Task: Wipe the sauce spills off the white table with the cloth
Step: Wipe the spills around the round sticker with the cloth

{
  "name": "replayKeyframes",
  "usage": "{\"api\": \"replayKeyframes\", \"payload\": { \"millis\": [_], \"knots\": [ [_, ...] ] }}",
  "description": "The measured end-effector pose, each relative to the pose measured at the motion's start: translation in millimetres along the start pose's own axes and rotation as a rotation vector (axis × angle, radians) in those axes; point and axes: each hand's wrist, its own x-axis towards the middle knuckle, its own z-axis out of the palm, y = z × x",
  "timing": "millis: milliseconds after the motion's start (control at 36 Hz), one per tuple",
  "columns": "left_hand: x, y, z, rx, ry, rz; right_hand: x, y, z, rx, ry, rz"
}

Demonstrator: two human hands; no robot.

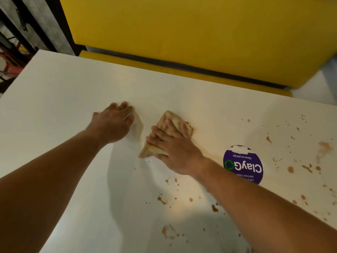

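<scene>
The right hand [175, 148] lies flat on the cloth [169, 132], fingers spread and pressing down on it rather than pinching it; the cloth is a crumpled, brown-stained wad near the middle of the white table [63, 99], its far corner sticking out beyond the fingertips and a near corner poking out to the left of the hand. The left hand [114, 123] rests on the tabletop just beside the cloth and apart from it, knuckles up and fingers curled under — whether they grip anything cannot be told. Sauce spills [322, 148] remain as brown blots and specks scattered over the right part of the table, with further splatters [167, 230] on the near side between the two forearms; a faint tan smear shows on the surface around the cloth. A round purple sticker [244, 165] reading "ClayGo" sits on the table just right of the right wrist, its near edge hidden by the forearm. Beyond the table's far edge stands a yellow bench [200, 33] — seat and backrest both yellow.
</scene>
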Motion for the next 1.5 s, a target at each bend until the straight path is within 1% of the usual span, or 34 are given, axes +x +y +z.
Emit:
{"api": "replayKeyframes", "payload": {
  "millis": [28,83,167,250,361,444,500,583,667,722,806,861,917,1000,1056,1111,1194,1333,1417,1500],
  "knots": [
    [-1,-1,2,0.010,0.001,0.013,-8,12,-1,-0.029,-0.036,-0.057],
    [-4,-3,5,0.023,0.007,0.047,-23,32,-6,-0.058,-0.094,-0.111],
    [-5,-5,7,0.027,0.023,0.078,-40,54,-10,-0.035,-0.103,-0.085],
    [-6,-6,4,-0.003,0.023,0.105,-57,64,-3,0.004,-0.025,0.057],
    [-14,-10,2,-0.011,0.042,0.151,-79,54,9,0.132,0.149,0.412],
    [-24,-14,4,0.037,0.083,0.198,-74,30,11,0.258,0.214,0.644],
    [-32,-16,6,0.048,0.073,0.186,-60,7,13,0.263,0.245,0.704],
    [-43,-21,7,0.018,0.059,0.173,-29,-30,12,0.329,0.301,0.728],
    [-50,-30,5,-0.006,0.041,0.148,11,-63,7,0.371,0.313,0.744],
    [-54,-38,4,-0.022,0.035,0.125,36,-85,4,0.355,0.291,0.701],
    [-57,-50,2,-0.047,0.053,0.086,57,-119,5,0.287,0.228,0.517],
    [-59,-59,2,-0.058,0.054,0.068,56,-127,8,0.218,0.179,0.408],
    [-62,-64,2,-0.062,0.068,0.079,42,-114,10,0.154,0.141,0.278],
    [-65,-62,2,-0.077,0.087,0.095,16,-78,7,0.132,0.047,0.086],
    [-64,-58,5,-0.072,0.078,0.112,2,-61,3,0.056,-0.006,0.047],
    [-63,-52,7,-0.056,0.066,0.139,-9,-52,0,0.009,-0.005,0.056],
    [-61,-45,10,-0.013,0.087,0.208,-29,-36,0,0.014,0.012,0.157],
    [-62,-39,16,0.032,0.116,0.236,-79,-8,9,-0.032,0.028,0.440],
    [-65,-38,17,0.048,0.113,0.245,-99,-11,21,0.023,0.109,0.646],
    [-69,-37,19,0.050,0.097,0.259,-82,-33,26,0.149,0.238,0.828]
  ]
}}
